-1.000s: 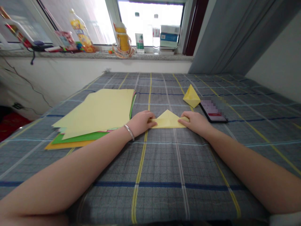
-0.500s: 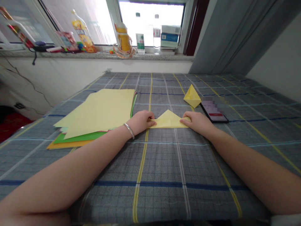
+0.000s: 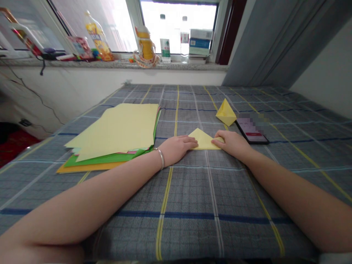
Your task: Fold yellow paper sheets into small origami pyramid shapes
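We look down at a bed with a grey plaid sheet (image 3: 187,190), our forearms reaching in from the lower corners of the view. Near the middle lies a yellow paper triangle (image 3: 204,140), folded flat, with its tip at 12 o'clock and its long edge at 6 o'clock. Our left hand (image 3: 174,147) lies palm down at the triangle's 9 o'clock, its fingertips (image 3: 189,142) touching the paper's left side. A metal bangle (image 3: 161,158) circles that wrist. Our right hand (image 3: 232,143) lies palm down at 3 o'clock, its fingers (image 3: 220,139) resting on the right corner. Both grips are released and flat, with neither clenched nor grasping the paper.

At 9 o'clock from the triangle sits a paper stack (image 3: 115,132), pale yellow on top with green and orange sheets showing beneath. At 1 o'clock stands a folded yellow paper shape (image 3: 226,113), and just beside it, at 2 o'clock, lies a phone (image 3: 251,130), its screen partly blurred. Far off at 12 o'clock, bottles (image 3: 165,36) stand on a window sill (image 3: 121,65).
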### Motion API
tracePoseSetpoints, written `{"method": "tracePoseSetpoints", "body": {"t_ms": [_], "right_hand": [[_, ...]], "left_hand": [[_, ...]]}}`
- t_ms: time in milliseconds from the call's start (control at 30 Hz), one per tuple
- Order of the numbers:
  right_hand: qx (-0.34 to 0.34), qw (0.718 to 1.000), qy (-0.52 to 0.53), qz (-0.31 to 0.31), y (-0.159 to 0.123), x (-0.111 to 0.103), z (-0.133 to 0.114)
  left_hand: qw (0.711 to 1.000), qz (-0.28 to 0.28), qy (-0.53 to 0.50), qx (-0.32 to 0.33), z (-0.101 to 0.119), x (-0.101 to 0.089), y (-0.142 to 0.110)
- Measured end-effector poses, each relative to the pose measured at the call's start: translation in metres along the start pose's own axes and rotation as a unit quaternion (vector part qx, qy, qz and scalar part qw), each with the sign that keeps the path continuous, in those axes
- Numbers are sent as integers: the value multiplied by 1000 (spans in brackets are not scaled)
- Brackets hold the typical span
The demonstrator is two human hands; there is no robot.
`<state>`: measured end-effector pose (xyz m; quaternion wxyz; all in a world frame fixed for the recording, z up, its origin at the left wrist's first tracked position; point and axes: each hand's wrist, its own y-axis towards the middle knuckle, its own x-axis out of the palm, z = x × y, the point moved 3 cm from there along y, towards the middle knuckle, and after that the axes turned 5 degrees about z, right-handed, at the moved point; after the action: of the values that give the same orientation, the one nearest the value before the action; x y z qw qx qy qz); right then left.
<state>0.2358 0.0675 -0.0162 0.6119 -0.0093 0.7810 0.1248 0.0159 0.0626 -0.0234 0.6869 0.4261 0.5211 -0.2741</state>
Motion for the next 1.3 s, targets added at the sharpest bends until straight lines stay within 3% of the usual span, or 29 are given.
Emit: {"method": "tracePoseSetpoints", "body": {"t_ms": [100,200,433,600,700,933,1300], "right_hand": [[-1,1000,-2,1,1,1,1],[-3,1000,9,-1,2,2,2],[31,995,87,-49,4,-7,25],[102,949,269,-125,2,-3,43],[137,927,316,-151,0,-1,44],[127,936,260,-200,-2,-5,37],[149,936,244,-203,-3,-5,42]], "left_hand": [[1000,-9,-15,17,9,1,2],[997,-54,-20,45,16,1,3],[994,-106,-3,19,13,2,4],[994,-112,0,7,14,2,4],[993,-122,4,4,14,3,4],[989,-151,7,-8,12,3,5],[991,-131,4,2,12,4,4]]}}
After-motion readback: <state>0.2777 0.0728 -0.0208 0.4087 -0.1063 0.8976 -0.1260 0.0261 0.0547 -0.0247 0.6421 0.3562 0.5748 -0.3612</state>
